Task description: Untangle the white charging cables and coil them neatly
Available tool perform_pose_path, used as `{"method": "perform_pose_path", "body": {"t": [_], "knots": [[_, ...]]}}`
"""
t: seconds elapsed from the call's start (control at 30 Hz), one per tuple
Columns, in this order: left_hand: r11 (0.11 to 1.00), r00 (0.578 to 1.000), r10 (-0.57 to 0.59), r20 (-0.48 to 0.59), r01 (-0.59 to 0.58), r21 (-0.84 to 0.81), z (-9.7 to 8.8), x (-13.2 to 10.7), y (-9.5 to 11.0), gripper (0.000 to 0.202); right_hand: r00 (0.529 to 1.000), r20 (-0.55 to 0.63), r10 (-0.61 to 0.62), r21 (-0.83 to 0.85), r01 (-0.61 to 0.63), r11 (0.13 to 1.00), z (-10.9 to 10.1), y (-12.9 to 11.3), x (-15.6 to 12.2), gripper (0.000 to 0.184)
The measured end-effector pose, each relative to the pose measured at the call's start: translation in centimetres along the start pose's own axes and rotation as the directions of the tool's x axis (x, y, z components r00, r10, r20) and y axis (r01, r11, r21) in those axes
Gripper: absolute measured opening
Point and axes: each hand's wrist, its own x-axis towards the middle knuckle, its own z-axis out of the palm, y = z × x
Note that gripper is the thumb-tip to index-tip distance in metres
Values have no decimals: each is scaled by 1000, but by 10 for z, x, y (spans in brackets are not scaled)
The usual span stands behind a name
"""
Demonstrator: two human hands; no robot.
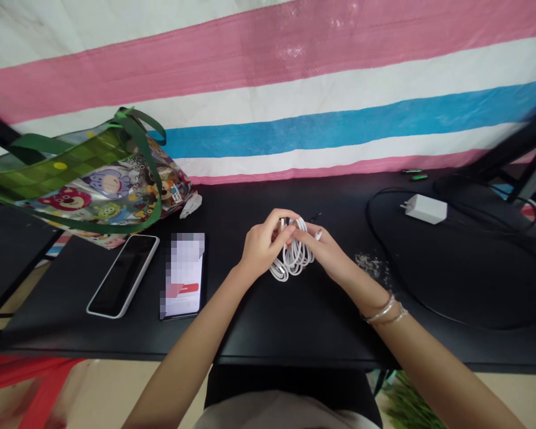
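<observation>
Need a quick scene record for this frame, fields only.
left hand: gripping cable coil
right hand: fingers on same coil
held: white cable, looped
surface: black table
left of hands: white-cased phone, lit phone, printed bag
right of hands: white charger
right wrist: bracelets
backdrop: striped sheet

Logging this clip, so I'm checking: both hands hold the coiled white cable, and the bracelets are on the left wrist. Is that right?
Not quite: the bracelets are on the right wrist, not the left, as the head view shows. The left hand and right hand do both hold the coiled white cable.
</observation>
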Motion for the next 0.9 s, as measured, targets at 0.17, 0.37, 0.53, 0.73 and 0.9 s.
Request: {"method": "perform_pose_path", "body": {"t": [0.17,0.37,0.53,0.73,0.9], "knots": [[1000,1000,16,-14,-16,-5,-1,0,1,19,1000,-5,30,18,-30,999,0,0,-2,36],[993,1000,13,-4,-14,-120,-2,0,3,16,993,34,110,116,-113,987,1,0,-2,43],[952,999,-1,35,11,-307,-1,2,3,16,984,130,119,215,-145,966,0,-2,-3,45],[921,998,-27,54,46,-386,-1,2,5,16,969,203,141,301,-199,933,0,-2,-4,43],[941,1000,-19,-21,11,-337,-2,2,1,17,965,223,138,383,-217,898,-3,-1,-2,38]]}}
